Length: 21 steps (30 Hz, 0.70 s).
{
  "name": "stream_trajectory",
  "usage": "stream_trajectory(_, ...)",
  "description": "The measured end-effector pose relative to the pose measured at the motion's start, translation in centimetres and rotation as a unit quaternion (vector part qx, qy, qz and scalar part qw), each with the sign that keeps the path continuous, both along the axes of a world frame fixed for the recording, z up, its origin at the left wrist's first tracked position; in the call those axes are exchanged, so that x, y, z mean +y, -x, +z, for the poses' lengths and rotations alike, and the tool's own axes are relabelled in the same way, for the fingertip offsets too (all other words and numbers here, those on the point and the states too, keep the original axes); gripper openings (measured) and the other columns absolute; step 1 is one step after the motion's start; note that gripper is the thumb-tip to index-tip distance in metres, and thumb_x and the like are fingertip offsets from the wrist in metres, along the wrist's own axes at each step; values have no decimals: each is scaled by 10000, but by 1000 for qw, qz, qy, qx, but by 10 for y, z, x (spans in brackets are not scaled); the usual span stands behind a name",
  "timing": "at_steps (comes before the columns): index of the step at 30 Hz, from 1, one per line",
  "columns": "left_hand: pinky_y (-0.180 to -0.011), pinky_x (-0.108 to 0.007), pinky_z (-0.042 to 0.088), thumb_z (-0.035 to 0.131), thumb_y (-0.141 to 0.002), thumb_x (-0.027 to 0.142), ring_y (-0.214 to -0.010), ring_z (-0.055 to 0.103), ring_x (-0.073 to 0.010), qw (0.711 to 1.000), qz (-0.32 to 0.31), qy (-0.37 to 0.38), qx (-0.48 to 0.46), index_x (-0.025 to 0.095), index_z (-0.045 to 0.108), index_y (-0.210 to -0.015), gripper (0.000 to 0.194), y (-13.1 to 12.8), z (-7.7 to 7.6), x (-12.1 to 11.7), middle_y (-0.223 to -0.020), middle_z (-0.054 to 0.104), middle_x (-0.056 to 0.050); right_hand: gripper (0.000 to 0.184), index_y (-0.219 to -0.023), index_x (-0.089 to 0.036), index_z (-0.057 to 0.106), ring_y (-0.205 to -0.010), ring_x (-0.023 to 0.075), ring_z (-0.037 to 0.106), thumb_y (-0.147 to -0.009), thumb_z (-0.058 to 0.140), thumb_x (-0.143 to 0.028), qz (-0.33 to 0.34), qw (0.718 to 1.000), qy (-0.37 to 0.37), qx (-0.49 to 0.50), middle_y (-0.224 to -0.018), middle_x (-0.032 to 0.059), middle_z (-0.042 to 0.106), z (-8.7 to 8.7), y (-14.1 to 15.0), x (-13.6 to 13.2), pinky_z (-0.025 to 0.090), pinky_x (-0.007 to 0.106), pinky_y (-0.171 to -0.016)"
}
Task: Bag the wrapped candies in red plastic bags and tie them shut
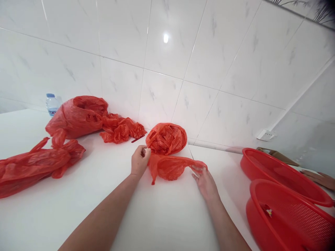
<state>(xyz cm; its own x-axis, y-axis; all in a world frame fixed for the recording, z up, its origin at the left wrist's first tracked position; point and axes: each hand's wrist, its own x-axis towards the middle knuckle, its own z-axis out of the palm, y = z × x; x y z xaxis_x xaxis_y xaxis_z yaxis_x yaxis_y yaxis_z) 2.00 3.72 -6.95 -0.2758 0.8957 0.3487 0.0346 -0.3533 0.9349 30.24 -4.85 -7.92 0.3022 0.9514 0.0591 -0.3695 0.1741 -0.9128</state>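
Note:
My left hand [140, 161] pinches the near edge of a flattened red plastic bag [170, 168] on the white table top [78, 216]. My right hand [205, 183] has its fingers on the bag's stretched handle loop, with the thumb side low against the table. Just behind this bag, and touching it, sits a round bundle of scrunched red plastic bags [166, 138]. Farther left lie a large, open red bag [77, 116], a crumpled red bag [120, 129], and a long, twisted red bag [34, 164].
Two round red perforated plastic baskets [285, 212] are stacked loosely at the right. A co-worker's hand [319, 179] lies beyond them, near a flat cardboard piece [277, 156]. A water bottle [51, 104] stands at the back left, against the white tiled wall [162, 59], which has a wall socket [265, 135].

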Motion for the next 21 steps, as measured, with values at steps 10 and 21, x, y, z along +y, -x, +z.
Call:
stream_trajectory(10, -675, -274, 391, 630, -630, 99, -688, 555, -183, 972, -183, -18, 147, 247, 661, -647, 152, -26, -7, -17, -737, 626, 7, 244, -809, -322, 656, -1149, 219, 561, -717, 686, -545, 35, 985, -61, 156, -1152, -5, 655, 15, -21, -6, 445, 455, -964)
stream_trajectory(21, -594, -252, 445, 608, -742, 289, -609, 570, -143, 978, -157, 63, -122, 210, 563, -761, 93, -38, -11, -8, -698, 618, 16, 421, -755, -181, 656, -536, 127, 537, -643, 724, -581, -58, 998, 18, 1, -649, 13, 622, 9, -24, -4, 417, 239, -424)
